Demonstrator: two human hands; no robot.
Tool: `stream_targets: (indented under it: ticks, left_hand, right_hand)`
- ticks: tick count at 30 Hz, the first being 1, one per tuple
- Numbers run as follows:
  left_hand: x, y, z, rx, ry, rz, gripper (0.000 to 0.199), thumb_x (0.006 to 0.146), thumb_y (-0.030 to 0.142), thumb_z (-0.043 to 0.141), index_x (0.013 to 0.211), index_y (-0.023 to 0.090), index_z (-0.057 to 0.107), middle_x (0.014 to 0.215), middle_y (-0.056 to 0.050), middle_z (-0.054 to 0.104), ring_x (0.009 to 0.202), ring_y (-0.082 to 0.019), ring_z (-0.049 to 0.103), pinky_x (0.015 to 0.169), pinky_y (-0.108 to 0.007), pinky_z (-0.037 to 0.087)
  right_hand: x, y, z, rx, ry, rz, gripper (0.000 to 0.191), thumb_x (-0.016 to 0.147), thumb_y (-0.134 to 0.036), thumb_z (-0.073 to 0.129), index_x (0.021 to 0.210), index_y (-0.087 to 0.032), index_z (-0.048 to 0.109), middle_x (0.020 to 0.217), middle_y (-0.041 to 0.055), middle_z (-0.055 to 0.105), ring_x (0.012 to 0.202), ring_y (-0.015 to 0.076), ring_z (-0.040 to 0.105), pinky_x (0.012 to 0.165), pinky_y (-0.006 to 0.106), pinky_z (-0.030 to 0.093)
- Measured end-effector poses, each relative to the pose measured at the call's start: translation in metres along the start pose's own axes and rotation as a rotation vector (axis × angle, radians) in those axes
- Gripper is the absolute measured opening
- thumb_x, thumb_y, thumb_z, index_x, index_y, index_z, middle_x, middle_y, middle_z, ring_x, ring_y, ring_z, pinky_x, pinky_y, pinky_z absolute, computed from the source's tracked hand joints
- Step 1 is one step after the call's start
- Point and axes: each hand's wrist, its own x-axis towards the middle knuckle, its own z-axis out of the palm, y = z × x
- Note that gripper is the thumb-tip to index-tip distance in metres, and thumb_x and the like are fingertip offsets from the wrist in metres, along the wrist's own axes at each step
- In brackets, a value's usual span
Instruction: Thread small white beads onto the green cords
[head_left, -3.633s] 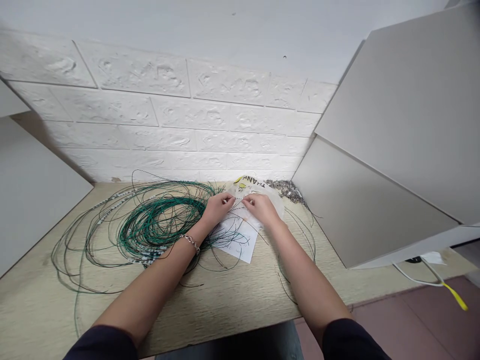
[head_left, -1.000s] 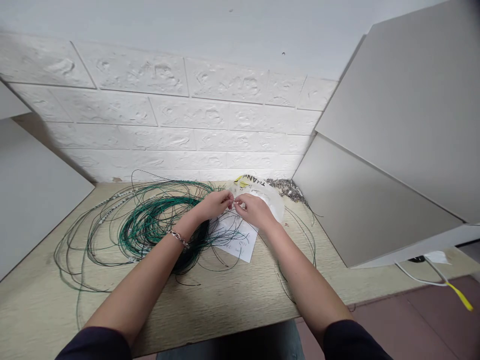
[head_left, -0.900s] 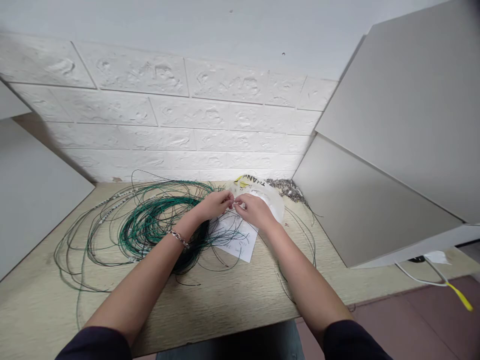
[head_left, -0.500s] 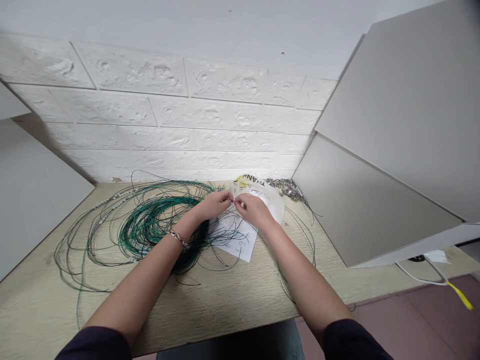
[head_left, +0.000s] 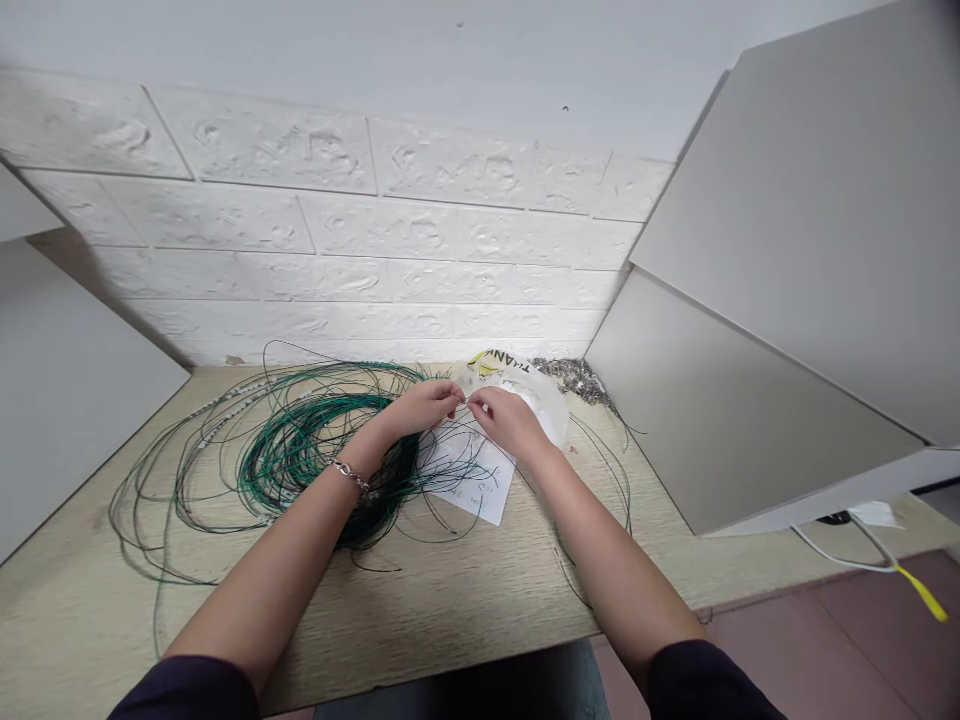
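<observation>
My left hand (head_left: 429, 405) and my right hand (head_left: 506, 418) meet fingertip to fingertip above a sheet of paper (head_left: 474, 498) with handwriting on it. Both are closed in a pinch. Whatever lies between the fingers is too small to name; thin wire ends run close by. Under my left forearm spreads a large loose coil of green and black wires (head_left: 300, 440), with pale marker-like sections on some strands. Just behind my right hand lies a translucent plastic bag (head_left: 551, 395) with yellow and black print.
A heap of small metallic bits (head_left: 576, 378) sits in the back right corner of the wooden table (head_left: 450, 620). Grey panels (head_left: 675, 400) rise at the right and left, with a white brick-pattern wall (head_left: 337, 225) behind. A white cable with a yellow end (head_left: 921, 592) hangs at the right.
My left hand has shifted slightly left, leaving a small gap between the fingertips. My right hand has hardly moved.
</observation>
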Motion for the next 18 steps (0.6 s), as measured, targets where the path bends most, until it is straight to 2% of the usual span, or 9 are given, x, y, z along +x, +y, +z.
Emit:
stream_targets:
  ticks: [7, 18]
  left_hand:
    - [-0.0004, 0.0013, -0.0014, 0.098, 0.047, 0.081, 0.022, 0.074, 0.033, 0.042, 0.071, 0.016, 0.054, 0.059, 0.003, 0.052, 0.045, -0.007, 0.042, 0.045, -0.019, 0.032]
    - [-0.0023, 0.0023, 0.0012, 0.009, 0.065, 0.08, 0.015, 0.07, 0.026, 0.043, 0.069, 0.016, 0.053, 0.064, 0.002, 0.058, 0.045, -0.007, 0.049, 0.048, -0.02, 0.039]
  right_hand:
    - [0.0006, 0.0026, 0.0011, 0.032, 0.016, -0.006, 0.015, 0.084, -0.026, 0.044, 0.086, -0.02, 0.058, 0.083, 0.0014, 0.061, 0.071, 0.012, 0.052, 0.064, 0.023, 0.034]
    - [0.0011, 0.0042, 0.0017, 0.016, 0.019, 0.005, 0.014, 0.083, -0.022, 0.044, 0.08, -0.019, 0.057, 0.078, 0.0011, 0.059, 0.07, 0.0118, 0.05, 0.064, 0.023, 0.034]
